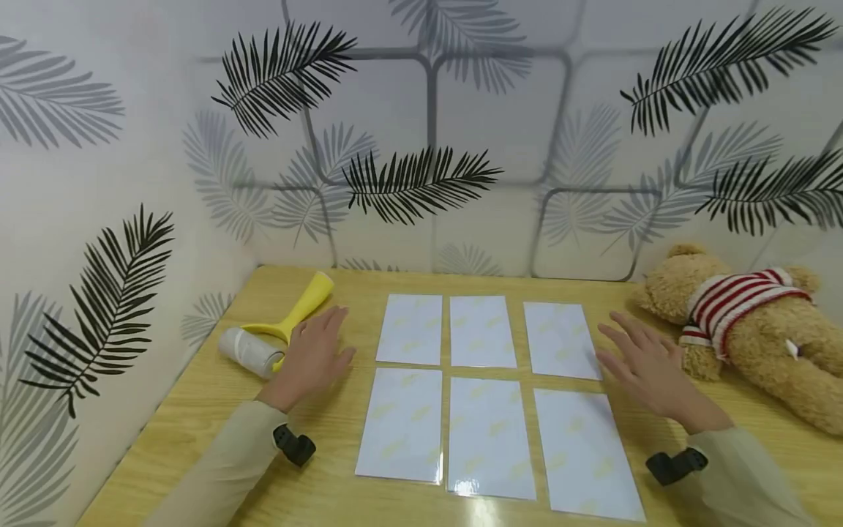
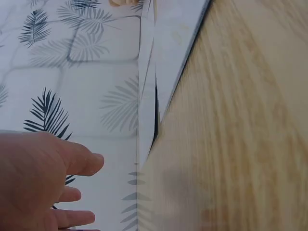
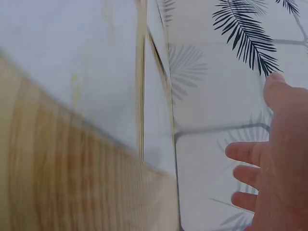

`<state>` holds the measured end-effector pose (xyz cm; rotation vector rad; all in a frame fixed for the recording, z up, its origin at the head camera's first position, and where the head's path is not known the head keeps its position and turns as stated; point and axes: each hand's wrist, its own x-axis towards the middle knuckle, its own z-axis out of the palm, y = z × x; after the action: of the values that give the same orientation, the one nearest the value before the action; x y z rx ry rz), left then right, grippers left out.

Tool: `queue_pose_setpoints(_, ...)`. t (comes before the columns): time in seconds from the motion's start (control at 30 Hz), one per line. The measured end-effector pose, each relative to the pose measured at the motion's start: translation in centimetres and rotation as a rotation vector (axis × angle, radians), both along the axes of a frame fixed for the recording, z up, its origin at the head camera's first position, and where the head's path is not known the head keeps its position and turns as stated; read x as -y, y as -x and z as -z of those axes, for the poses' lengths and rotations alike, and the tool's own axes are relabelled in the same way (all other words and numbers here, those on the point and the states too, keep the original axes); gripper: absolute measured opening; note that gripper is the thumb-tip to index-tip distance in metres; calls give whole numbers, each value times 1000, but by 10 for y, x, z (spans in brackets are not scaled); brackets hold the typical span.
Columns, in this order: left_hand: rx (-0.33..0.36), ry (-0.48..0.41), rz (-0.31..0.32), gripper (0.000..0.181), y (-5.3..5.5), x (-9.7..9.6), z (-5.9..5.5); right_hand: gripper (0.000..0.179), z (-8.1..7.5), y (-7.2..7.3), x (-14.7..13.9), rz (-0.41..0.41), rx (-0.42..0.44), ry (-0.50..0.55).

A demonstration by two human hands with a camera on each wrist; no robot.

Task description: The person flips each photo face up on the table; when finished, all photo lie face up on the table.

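White rectangular sheets with faint yellow marks lie flat in two rows of three, among them the back-left sheet and the front-right sheet. To their left is my left hand, fingers extended and holding nothing. It overlaps part of a lint roller with a yellow handle and a pale roll. On the other side, my right hand has its fingers spread beside the back-right sheet, also holding nothing. Both wrist views show thumb and fingers apart, with sheets on the table beyond.
A teddy bear in a red-and-white striped top lies on its back at the right. The wooden table meets a wall with dark and grey leaf prints at the back and left. Each wrist wears a black strap.
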<state>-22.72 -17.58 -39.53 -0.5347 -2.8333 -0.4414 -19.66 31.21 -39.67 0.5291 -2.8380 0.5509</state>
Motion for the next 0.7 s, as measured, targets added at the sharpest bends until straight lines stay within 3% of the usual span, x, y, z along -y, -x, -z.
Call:
queue_pose_setpoints(0.13,14,-20,6,53,5,-3,0,49,-3,11,11,-26,83,56)
queue_pose_setpoints(0.37,95,-103,84,45,9,-13,7,42,-5,29,30,-55,196,179)
queue_pose_setpoints(0.57,70,-133,136,37,16,-14,12,32,-5,45,54,-74,173,205)
queue_pose_setpoints(0.7,120,-173,156,32,22,-16,11,26,-8,53,75,-70,126,250)
